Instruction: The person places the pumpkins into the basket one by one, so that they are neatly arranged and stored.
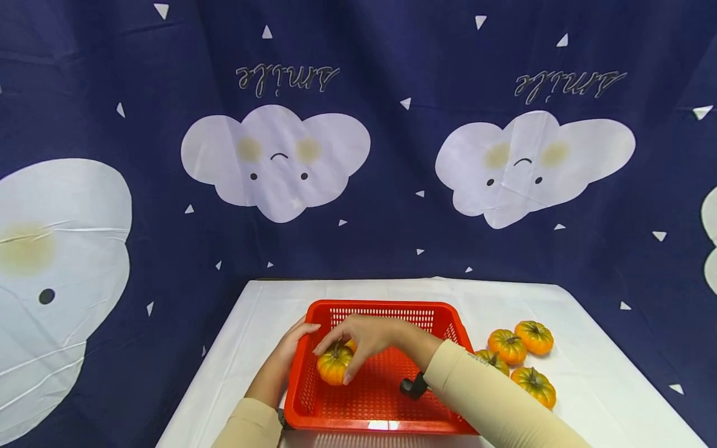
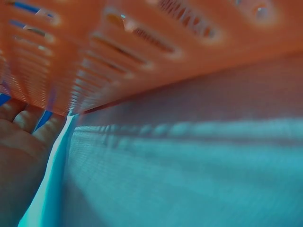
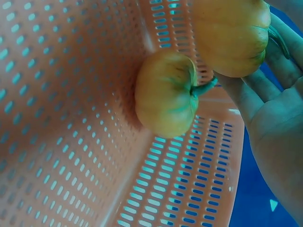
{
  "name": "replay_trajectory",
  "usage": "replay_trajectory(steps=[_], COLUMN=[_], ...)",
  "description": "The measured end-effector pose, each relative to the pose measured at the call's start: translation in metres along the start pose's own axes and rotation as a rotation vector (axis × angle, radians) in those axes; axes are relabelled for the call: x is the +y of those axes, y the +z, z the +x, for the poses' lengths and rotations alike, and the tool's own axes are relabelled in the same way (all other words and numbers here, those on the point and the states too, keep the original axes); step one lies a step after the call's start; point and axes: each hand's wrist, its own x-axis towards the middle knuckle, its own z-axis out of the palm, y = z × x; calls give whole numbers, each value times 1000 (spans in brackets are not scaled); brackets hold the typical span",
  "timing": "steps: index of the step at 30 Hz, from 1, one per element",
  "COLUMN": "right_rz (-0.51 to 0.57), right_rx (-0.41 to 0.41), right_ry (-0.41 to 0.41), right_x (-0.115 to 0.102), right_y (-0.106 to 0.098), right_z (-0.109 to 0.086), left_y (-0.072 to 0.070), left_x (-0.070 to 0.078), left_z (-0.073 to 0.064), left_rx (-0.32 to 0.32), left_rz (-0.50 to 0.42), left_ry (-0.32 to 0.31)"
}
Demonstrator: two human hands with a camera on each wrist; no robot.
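Note:
A red plastic basket (image 1: 381, 425) with slotted walls stands on the white-covered table. My left hand (image 1: 287, 350) grips its left rim; in the left wrist view, the fingers (image 2: 35, 120) lie against the outside of the wall. Inside the basket's left part, my right hand (image 1: 364, 336) holds a small orange-and-green pumpkin (image 1: 333, 367) between thumb and fingers, its stem upward. A second pumpkin (image 3: 165, 94) sits on the basket floor near the wall, mostly hidden by the right hand in the head view. In the right wrist view, the held pumpkin (image 3: 232, 35) is above it.
Several more pumpkins (image 1: 506, 346) lie grouped on the table (image 1: 594, 386) to the basket's right, partly behind the right sleeve (image 1: 493, 392). A dark blue curtain (image 1: 392, 249) with clouds hangs behind the table. A black wrist camera (image 1: 413, 387) sits over the basket.

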Motion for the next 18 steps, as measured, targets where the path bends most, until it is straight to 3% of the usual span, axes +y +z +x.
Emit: replay_trajectory(steps=[5,12,18], right_rz=[4,-146,-196], right_rx=[-59,-55,-128], right_ry=[4,27,37], right_x=[1,5,7], right_y=[11,12,19], right_z=[5,8,9], left_y=[-2,0,2], left_x=[-1,2,3], left_z=[-5,1,2], left_rx=[-2,4,36], left_rz=[10,-4,5], left_ry=[-41,-17,-37])
